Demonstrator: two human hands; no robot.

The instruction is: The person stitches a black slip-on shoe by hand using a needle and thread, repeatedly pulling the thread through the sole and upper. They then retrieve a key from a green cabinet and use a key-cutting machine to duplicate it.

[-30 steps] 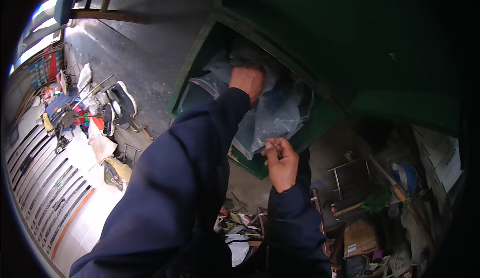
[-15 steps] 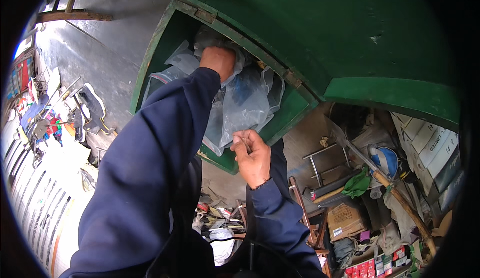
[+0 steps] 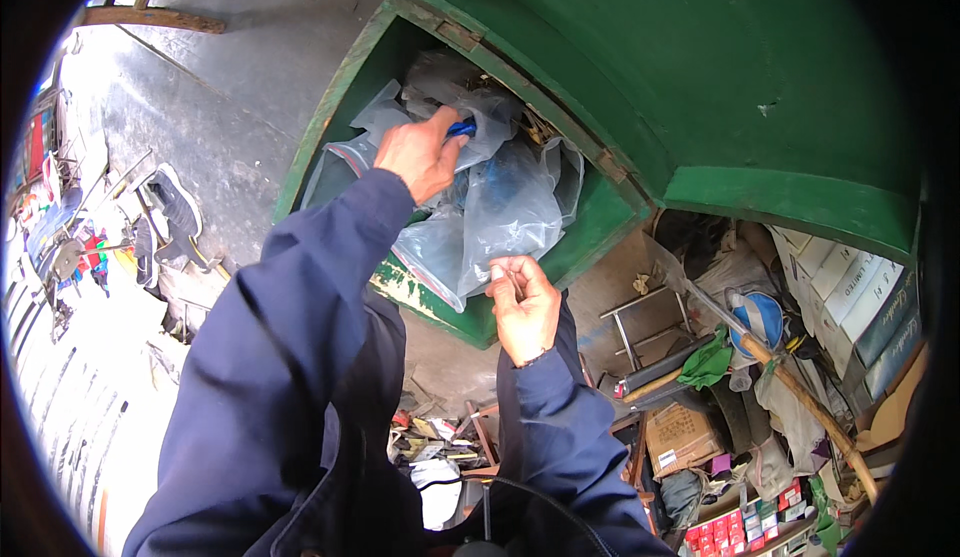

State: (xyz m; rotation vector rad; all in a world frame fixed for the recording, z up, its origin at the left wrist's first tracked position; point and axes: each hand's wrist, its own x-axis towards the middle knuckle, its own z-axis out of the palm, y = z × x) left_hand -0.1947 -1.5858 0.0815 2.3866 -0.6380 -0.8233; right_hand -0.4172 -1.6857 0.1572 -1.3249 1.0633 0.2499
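Observation:
My left hand point(image 3: 415, 160) is lifted over an open green wooden box point(image 3: 600, 229), fingers closed on a small blue object point(image 3: 461, 130) whose kind I cannot make out. Inside the box lie several clear plastic bags point(image 3: 512, 212), one with bluish contents, another with a red strip along its edge. Right at the box's near edge, my right hand point(image 3: 526, 307) is closed in a pinch beside the lower end of a clear bag. Whatever sits between its thumb and fingertips is too small to name.
The box's green lid point(image 3: 780, 107) stands raised at the right. A cardboard box point(image 3: 683, 439), a wooden pole point(image 3: 815, 407) and stacked shoe boxes point(image 3: 860, 302) crowd the lower right. Shoes point(image 3: 178, 205) and loose tools lie at the left; a wooden stool leg point(image 3: 150, 19) shows far left.
My left hand has come up out of the bags, and a blue object now shows in its fingers. My right hand keeps its pinch by the bag. The view has shifted slightly.

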